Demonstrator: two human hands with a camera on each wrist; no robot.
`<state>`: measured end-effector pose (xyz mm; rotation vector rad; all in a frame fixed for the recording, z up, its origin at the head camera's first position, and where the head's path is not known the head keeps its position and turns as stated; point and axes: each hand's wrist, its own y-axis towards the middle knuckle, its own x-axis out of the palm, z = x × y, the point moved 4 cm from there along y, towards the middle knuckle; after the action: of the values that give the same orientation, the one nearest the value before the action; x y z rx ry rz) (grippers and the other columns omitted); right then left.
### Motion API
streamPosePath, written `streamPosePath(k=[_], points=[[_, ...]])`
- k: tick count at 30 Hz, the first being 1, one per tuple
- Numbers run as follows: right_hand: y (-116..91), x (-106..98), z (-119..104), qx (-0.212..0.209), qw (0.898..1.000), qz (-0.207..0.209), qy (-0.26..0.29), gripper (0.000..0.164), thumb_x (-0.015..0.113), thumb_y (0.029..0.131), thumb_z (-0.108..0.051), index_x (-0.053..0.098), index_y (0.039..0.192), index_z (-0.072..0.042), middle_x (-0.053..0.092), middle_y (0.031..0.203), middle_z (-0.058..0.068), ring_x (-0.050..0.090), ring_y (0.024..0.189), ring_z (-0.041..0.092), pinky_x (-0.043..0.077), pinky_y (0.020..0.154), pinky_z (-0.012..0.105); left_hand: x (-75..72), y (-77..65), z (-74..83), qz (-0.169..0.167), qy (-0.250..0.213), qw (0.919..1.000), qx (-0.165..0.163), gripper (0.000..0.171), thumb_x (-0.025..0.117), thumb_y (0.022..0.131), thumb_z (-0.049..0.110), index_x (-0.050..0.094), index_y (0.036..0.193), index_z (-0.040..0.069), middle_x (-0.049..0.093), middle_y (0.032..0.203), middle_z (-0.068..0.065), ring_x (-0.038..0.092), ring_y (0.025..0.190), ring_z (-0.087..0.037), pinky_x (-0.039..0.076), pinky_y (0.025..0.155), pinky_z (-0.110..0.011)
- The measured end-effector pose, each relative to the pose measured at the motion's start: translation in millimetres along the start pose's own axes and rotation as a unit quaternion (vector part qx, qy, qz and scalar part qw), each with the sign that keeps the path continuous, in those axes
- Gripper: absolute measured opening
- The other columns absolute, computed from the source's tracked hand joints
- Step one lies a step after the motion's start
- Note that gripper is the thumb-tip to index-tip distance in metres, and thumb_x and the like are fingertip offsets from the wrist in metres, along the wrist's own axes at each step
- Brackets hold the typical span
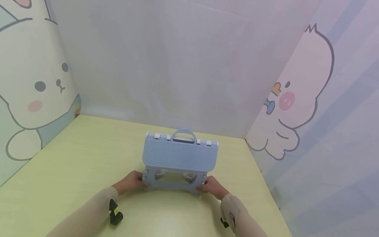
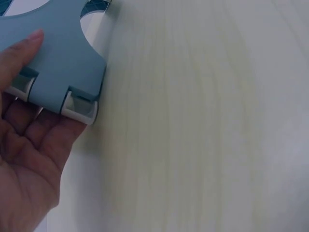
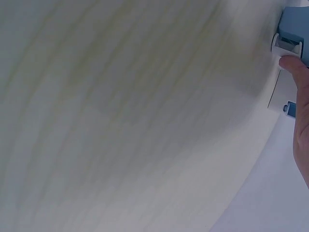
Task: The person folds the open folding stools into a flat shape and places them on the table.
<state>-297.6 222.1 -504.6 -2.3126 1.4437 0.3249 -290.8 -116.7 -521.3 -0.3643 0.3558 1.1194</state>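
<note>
A light blue folding stool with white hinge pieces stands partly folded on the table in the head view. Its woven-textured top panel tilts towards me, with an arched carrying handle at the upper edge and an open leg frame below. My left hand grips the left side of that frame. In the left wrist view, the left thumb lies across the blue leg panel and the other fingers are behind its hinged edge. My right hand holds the opposite side, its thumb at a white hinge in the right wrist view.
The pale yellow table extends around the stool. A plain pale curtain hangs behind it, and panels with cartoon animals flank both sides. A black wrist device sits on the left sleeve; another shows under the right one.
</note>
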Motion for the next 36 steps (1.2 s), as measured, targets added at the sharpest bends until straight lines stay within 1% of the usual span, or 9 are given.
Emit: streamPosePath(k=[6,14,20,25,28,36], points=[[0.2,-0.5,-0.4,0.001,1.000,-0.003,0.000,0.036,0.074,0.075,-0.002,0.066,0.108,0.010,0.065,0.114,0.021,0.064,0.099,0.026,0.053,0.079,0.044,-0.2,0.9,-1.6,-0.001,-0.009,0.9999,0.004,0.026,0.076,0.079,0.010,0.069,0.098,-0.006,0.072,0.093,-0.013,0.054,0.073,-0.016,0.047,0.067,-0.032],[5.5,-2.4,3.3,0.002,1.000,-0.010,-0.006,0.038,0.075,0.074,-0.004,0.067,0.109,0.008,0.065,0.116,0.020,0.063,0.101,0.025,0.053,0.080,0.043,-0.6,4.7,-4.4,-0.001,-0.007,1.0000,0.005,0.026,0.076,0.079,0.011,0.069,0.098,-0.006,0.071,0.094,-0.014,0.055,0.072,-0.015,0.047,0.065,-0.030],[4.8,-2.0,3.6,0.006,1.000,-0.006,-0.001,0.035,0.074,0.074,-0.003,0.067,0.106,0.009,0.067,0.113,0.018,0.063,0.097,0.022,0.053,0.078,0.041,0.2,6.8,-6.9,0.004,-0.006,1.0000,-0.006,0.027,0.076,0.079,0.013,0.070,0.098,-0.005,0.072,0.095,-0.013,0.056,0.073,-0.015,0.047,0.067,-0.029],[3.0,-0.4,1.7,-0.002,1.000,-0.009,0.004,0.036,0.073,0.075,-0.001,0.065,0.108,0.011,0.066,0.113,0.020,0.063,0.098,0.023,0.053,0.079,0.043,1.2,5.8,-8.2,0.007,-0.009,0.9998,-0.014,0.027,0.077,0.078,0.012,0.069,0.098,-0.005,0.072,0.095,-0.013,0.057,0.074,-0.016,0.048,0.067,-0.031],[3.3,-0.5,1.8,-0.004,1.000,-0.012,0.003,0.037,0.073,0.075,-0.002,0.065,0.110,0.010,0.065,0.115,0.020,0.063,0.100,0.025,0.053,0.079,0.043,1.2,5.3,-8.1,0.006,-0.007,0.9999,-0.011,0.027,0.076,0.079,0.012,0.069,0.098,-0.006,0.071,0.094,-0.013,0.057,0.074,-0.016,0.048,0.067,-0.031],[7.8,-1.7,9.2,0.003,1.000,-0.010,0.006,0.039,0.075,0.073,-0.002,0.065,0.109,0.011,0.064,0.115,0.022,0.063,0.102,0.029,0.053,0.080,0.043,0.9,3.3,-4.1,-0.004,-0.008,0.9999,0.006,0.033,0.076,0.080,0.013,0.068,0.104,-0.008,0.070,0.101,-0.017,0.056,0.077,-0.017,0.049,0.069,-0.032]])
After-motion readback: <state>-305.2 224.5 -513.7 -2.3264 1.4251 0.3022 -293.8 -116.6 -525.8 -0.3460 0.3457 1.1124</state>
